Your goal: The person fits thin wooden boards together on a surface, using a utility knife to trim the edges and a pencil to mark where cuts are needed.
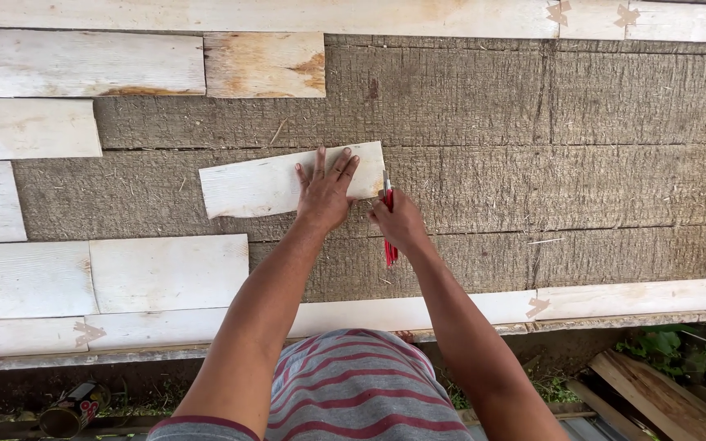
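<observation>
- Head view: the left hand (pixel 325 193) lies flat, fingers spread, pressing on the right end of a short pale board (pixel 283 180) resting slightly tilted on the rough grey planks (pixel 549 122).
- The right hand (pixel 399 222) is clenched around a red pencil (pixel 389 233) at the board's right edge.
- That board looks thin, light and stiff, likely to slide; best pinned flat or taken by its long edges.
- Whitewashed boards (pixel 165 273) lie to the left.

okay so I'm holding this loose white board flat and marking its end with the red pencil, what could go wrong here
The white board lies tilted on the rough grey surface, pinned only by your left hand, so it could slide and skew the mark. Your right hand holds the red pencil right at the board's end; the tip may slip off the edge.
</observation>
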